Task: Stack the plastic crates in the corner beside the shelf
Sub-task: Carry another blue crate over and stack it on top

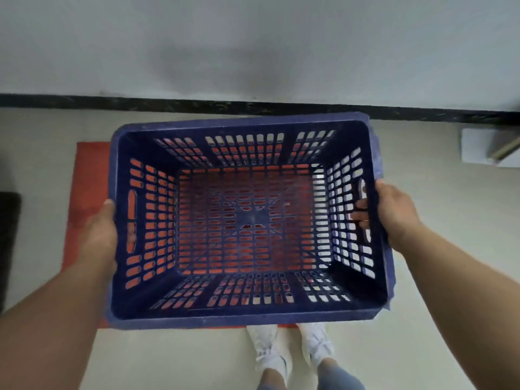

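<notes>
Both bare forearms reach forward from the lower corners, and between them the blue plastic crate (247, 220) is held up in the air, open side toward the camera. At its left short wall the left hand (100, 235) clasps the rim by the handle slot, thumb on the upper edge; its fingers are mostly hidden behind the wall. On the opposite wall the right hand (394, 215) grips the other handle, with fingertips (358, 215) poking through the slot into the crate's inside. Nothing lies in the crate. Through its slotted floor and walls shows a red crate (84, 192) standing on the pale floor (42, 150) directly beneath, its left side sticking out past the blue one. Beyond them runs a dark skirting strip (253, 106) at the foot of a light wall. White shoes (292, 353) stand just below the blue crate's near rim.
</notes>
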{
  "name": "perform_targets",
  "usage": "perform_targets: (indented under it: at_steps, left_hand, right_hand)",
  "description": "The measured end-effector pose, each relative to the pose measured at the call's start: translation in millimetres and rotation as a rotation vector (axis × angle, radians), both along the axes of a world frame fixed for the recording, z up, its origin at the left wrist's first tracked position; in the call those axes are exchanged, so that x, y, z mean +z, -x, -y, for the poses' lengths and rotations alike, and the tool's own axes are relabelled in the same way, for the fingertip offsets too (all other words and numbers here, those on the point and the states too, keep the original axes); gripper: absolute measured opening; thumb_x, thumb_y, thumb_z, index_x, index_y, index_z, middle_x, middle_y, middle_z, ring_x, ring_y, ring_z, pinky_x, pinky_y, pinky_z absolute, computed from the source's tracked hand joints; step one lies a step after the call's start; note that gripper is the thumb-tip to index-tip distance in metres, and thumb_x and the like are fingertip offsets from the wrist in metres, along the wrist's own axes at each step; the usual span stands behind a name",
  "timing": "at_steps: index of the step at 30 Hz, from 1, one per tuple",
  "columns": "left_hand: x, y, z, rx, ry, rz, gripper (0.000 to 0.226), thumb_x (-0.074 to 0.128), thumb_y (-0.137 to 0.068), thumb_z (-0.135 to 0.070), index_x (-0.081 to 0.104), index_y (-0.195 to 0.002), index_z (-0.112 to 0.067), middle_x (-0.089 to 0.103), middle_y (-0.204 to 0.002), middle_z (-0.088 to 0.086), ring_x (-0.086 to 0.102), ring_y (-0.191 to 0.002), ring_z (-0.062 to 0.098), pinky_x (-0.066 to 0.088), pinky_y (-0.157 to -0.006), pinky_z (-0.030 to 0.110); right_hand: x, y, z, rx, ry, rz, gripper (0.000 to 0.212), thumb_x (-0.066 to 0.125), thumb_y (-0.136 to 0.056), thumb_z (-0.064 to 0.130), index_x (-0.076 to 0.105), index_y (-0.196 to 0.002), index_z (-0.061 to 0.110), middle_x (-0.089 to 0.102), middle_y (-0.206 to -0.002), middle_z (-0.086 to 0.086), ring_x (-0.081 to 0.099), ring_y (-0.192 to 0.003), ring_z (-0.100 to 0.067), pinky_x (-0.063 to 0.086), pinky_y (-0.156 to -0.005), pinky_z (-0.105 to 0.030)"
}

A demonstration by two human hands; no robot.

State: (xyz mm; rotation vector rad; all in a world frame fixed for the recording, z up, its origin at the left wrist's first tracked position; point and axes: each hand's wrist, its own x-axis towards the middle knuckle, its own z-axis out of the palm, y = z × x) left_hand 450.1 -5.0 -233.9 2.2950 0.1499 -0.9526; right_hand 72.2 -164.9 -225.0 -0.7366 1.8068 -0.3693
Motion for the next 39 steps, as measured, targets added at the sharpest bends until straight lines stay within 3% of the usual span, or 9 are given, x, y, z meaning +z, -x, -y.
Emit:
perform_targets:
  at_steps: [4, 10, 14, 18, 21, 25, 29, 35, 39]
  left_hand:
    - [-9, -42, -4, 0.045, -0.026, 0.031, 0.057, 0.048, -0.08, -0.065, 0.064, -0.101, -0.014, 0.07, -0.09, 0.009, 0.066, -0.077, 0.029, 0.052, -0.08, 0.044]
    - [-81, -130, -45, -0.022, -0.082, -0.066, 0.055, 0.052, -0.071, -0.06, 0.071, -0.1, -0.018, 0.071, -0.104, 0.017, 0.068, -0.088, 0.036, 0.051, -0.084, 0.06]
    - [-118, -167, -73, -0.133, -0.125, -0.11, 0.058, 0.049, -0.073, -0.063, 0.069, -0.107, -0.02, 0.071, -0.106, 0.018, 0.067, -0.093, 0.041, 0.049, -0.081, 0.067]
    - [-62, -119, -31, -0.106, -0.103, -0.151, 0.054, 0.038, -0.09, -0.052, 0.065, -0.108, -0.009, 0.067, -0.11, 0.018, 0.064, -0.095, 0.036, 0.05, -0.086, 0.05]
    - [-48, -111, -21, -0.146, -0.031, -0.254, 0.047, 0.029, -0.098, -0.047, 0.058, -0.11, -0.013, 0.07, -0.099, 0.007, 0.06, -0.097, 0.025, 0.041, -0.093, 0.043]
    - [-57, -134, -26, -0.16, 0.055, -0.381, 0.047, 0.043, -0.088, -0.051, 0.062, -0.11, -0.014, 0.075, -0.099, 0.005, 0.07, -0.092, 0.021, 0.04, -0.095, 0.045]
    - [-60, -130, -28, -0.205, 0.118, -0.42, 0.043, 0.028, -0.099, -0.045, 0.061, -0.103, -0.017, 0.076, -0.082, 0.001, 0.07, -0.082, 0.017, 0.044, -0.085, 0.037]
    - [-72, -114, -32, -0.12, 0.203, -0.246, 0.042, 0.035, -0.097, -0.047, 0.062, -0.092, -0.015, 0.066, -0.054, -0.007, 0.063, -0.049, 0.006, 0.054, -0.052, 0.018]
    - [-71, -107, -29, -0.084, 0.205, -0.18, 0.046, 0.039, -0.095, -0.051, 0.064, -0.085, -0.013, 0.062, -0.05, -0.005, 0.055, -0.047, 0.013, 0.051, -0.054, 0.028]
  right_hand:
    - [-28, -31, 9, 0.009, -0.031, 0.093, 0.031, 0.031, -0.098, 0.029, 0.055, -0.084, 0.014, 0.058, -0.082, -0.013, 0.058, -0.061, -0.027, 0.041, -0.052, -0.032]
    - [-42, -47, 10, 0.132, -0.094, 0.134, 0.034, 0.03, -0.1, 0.029, 0.059, -0.105, 0.012, 0.068, -0.097, -0.009, 0.067, -0.081, -0.026, 0.053, -0.079, -0.043]
    - [-44, -47, -7, 0.106, -0.052, 0.094, 0.036, 0.038, -0.098, 0.036, 0.064, -0.1, 0.012, 0.071, -0.091, -0.008, 0.068, -0.078, -0.022, 0.055, -0.07, -0.037]
    - [-53, -62, -26, 0.01, 0.0, -0.018, 0.045, 0.034, -0.098, 0.045, 0.063, -0.101, 0.011, 0.064, -0.082, -0.007, 0.062, -0.061, -0.024, 0.052, -0.06, -0.031]
    - [-55, -67, -22, -0.02, -0.012, 0.031, 0.046, 0.031, -0.1, 0.043, 0.062, -0.102, 0.009, 0.06, -0.074, -0.009, 0.056, -0.057, -0.021, 0.048, -0.057, -0.03]
    - [-56, -65, -20, -0.017, -0.037, 0.042, 0.048, 0.029, -0.099, 0.044, 0.062, -0.092, 0.009, 0.062, -0.071, -0.01, 0.057, -0.062, -0.023, 0.048, -0.061, -0.034]
    - [-57, -70, -20, -0.07, -0.014, 0.025, 0.047, 0.035, -0.096, 0.045, 0.062, -0.086, 0.009, 0.058, -0.065, -0.009, 0.052, -0.055, -0.022, 0.046, -0.056, -0.032]
    - [-63, -77, -25, -0.117, 0.052, -0.042, 0.042, 0.038, -0.091, 0.044, 0.061, -0.083, 0.009, 0.048, -0.062, -0.007, 0.039, -0.05, -0.022, 0.035, -0.049, -0.03]
    - [-65, -79, -23, -0.109, 0.08, -0.086, 0.043, 0.038, -0.091, 0.046, 0.059, -0.074, 0.013, 0.046, -0.059, -0.007, 0.034, -0.046, -0.022, 0.031, -0.046, -0.028]
